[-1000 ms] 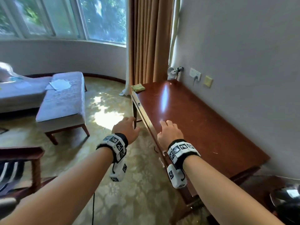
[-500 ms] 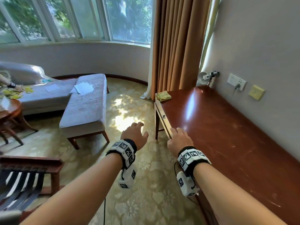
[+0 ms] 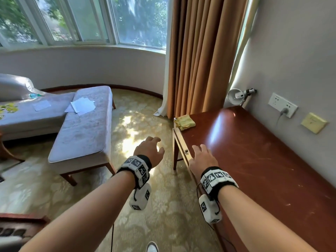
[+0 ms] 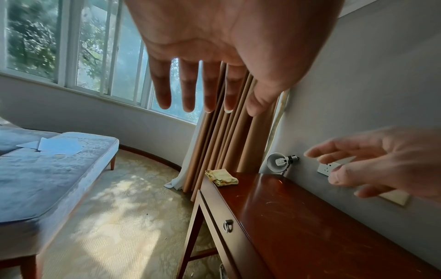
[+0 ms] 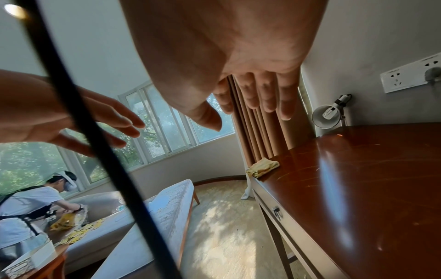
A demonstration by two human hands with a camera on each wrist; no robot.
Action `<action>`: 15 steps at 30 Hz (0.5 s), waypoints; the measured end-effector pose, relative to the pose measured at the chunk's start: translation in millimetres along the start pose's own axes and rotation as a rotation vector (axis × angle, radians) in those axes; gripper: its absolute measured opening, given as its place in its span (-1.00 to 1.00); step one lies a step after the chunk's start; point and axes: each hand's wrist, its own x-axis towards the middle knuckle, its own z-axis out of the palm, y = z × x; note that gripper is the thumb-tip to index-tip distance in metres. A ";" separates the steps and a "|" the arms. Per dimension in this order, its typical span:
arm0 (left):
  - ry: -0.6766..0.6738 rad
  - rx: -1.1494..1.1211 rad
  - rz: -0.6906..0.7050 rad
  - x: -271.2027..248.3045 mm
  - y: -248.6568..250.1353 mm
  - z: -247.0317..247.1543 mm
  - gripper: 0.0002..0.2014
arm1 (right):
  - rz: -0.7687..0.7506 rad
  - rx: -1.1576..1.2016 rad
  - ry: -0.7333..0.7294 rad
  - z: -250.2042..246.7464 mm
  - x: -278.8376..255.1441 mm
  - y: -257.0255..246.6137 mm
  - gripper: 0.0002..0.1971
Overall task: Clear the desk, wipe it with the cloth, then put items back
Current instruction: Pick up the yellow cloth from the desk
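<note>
A dark red wooden desk runs along the right wall. A folded yellow cloth lies on its far left corner, also seen as the cloth and the cloth in the wrist views. My right hand hovers over the desk's near front edge, fingers straight, holding nothing. My left hand is in the air over the carpet left of the desk, fingers spread and empty. Both hands are well short of the cloth.
A small desk lamp stands at the desk's far end by wall sockets. A padded bench with papers stands left across the carpet. Another person bends over a sofa. A drawer handle is on the desk front.
I have moved forward along the desk and the view has turned left; the cloth is nearer. Both hands stay stretched ahead, empty, the left fingers spread wider.
</note>
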 end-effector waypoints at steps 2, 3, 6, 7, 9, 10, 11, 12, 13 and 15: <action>-0.016 -0.002 0.021 40.3 -7.3 1.7 -0.53 | 0.021 0.007 0.002 4.1 35.6 -3.3 -0.41; -0.021 -0.004 0.034 60.7 -11.2 1.6 -0.53 | 0.033 0.004 0.007 6.6 53.6 -5.7 -0.40; -0.041 -0.026 0.067 118.6 -16.8 -1.8 -0.53 | 0.077 -0.013 0.010 4.6 104.7 -15.7 -0.39; -0.047 -0.029 0.084 137.6 -17.5 -3.8 -0.53 | 0.088 -0.007 0.018 2.7 121.2 -19.3 -0.40; -0.045 -0.018 0.125 173.4 -17.4 -6.8 -0.54 | 0.094 -0.003 0.043 -0.7 153.0 -23.9 -0.41; -0.042 -0.015 0.140 190.1 -17.1 -6.9 -0.54 | 0.098 -0.005 0.046 -1.5 166.9 -25.1 -0.42; -0.047 -0.012 0.150 205.0 -15.4 -6.3 -0.54 | 0.106 -0.007 0.040 -2.4 179.3 -25.8 -0.43; -0.054 -0.008 0.165 218.7 -12.6 -5.1 -0.54 | 0.120 -0.006 0.033 -2.9 190.9 -25.7 -0.43; -0.060 -0.001 0.186 233.1 -9.1 -3.4 -0.54 | 0.129 -0.003 0.029 -3.1 203.3 -24.4 -0.44; -0.074 0.028 0.229 264.3 -2.7 0.7 -0.55 | 0.139 -0.002 0.016 -1.7 230.8 -20.5 -0.44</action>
